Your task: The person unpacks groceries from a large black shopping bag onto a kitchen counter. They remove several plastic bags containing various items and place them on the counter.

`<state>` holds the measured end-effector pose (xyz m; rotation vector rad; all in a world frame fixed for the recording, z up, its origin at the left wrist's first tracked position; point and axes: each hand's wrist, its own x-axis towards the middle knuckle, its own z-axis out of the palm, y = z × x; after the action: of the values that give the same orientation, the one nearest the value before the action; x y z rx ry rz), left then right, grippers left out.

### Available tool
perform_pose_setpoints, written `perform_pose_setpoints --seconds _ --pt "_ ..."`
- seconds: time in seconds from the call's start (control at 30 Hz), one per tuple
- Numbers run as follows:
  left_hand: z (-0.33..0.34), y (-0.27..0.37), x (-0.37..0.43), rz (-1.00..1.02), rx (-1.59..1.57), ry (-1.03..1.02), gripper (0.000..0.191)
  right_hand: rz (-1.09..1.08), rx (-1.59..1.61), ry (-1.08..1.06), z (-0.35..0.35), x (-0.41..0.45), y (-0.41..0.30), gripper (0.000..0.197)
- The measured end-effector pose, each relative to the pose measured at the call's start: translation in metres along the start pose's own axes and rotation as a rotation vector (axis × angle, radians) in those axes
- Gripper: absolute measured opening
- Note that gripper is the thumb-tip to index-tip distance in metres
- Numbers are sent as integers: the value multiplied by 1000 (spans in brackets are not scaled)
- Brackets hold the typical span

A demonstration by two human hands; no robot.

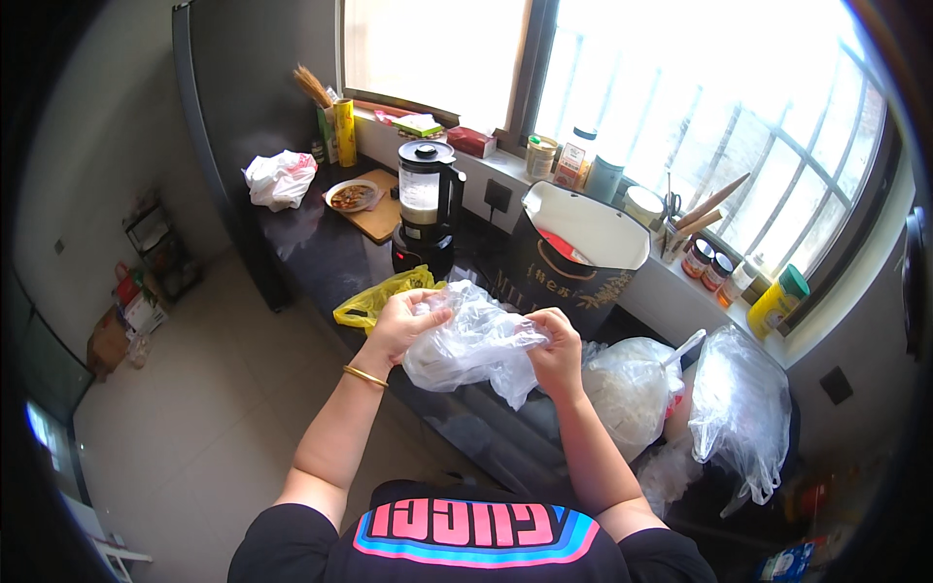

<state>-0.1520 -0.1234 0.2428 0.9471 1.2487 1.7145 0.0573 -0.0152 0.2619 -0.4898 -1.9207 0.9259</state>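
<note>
Between my hands, over the front edge of the dark countertop, a crumpled clear plastic bag (pixel 466 342) is held up. My left hand (pixel 408 324) grips its left side, thumb on top, and wears a gold bangle on the wrist. My right hand (pixel 557 350) pinches the bag's right edge between thumb and fingers. Just behind my left hand lies a yellow plastic bag (pixel 372 297). A black blender (pixel 426 204) with pale contents and a lit red light stands behind it. Right of the blender is a large dark carton (pixel 576 277) with an open white-lined top, a red packet inside.
Full clear plastic bags (pixel 634 390) and another clear bag (pixel 740 408) sit to the right. A plate of food (pixel 353 195) rests on a wooden cutting board (pixel 380 218), near a white plastic bag (pixel 280 180). Jars (pixel 697 259) and a yellow canister (pixel 778 300) line the windowsill.
</note>
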Motion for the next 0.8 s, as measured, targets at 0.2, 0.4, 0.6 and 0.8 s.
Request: perform_pose_setpoints --seconds 0.2,0.4,0.6,0.8 --pt "-11 -22 10 159 -190 270 12 -38 -139 184 -9 -8 16 25" --pt "-16 -15 4 151 -412 321 14 -6 -35 339 -20 -17 46 20" --pt "-58 -30 7 -66 -743 217 23 291 326 280 -42 -21 48 10" --pt "-74 -57 7 11 -543 361 9 359 656 316 -57 -20 59 6"
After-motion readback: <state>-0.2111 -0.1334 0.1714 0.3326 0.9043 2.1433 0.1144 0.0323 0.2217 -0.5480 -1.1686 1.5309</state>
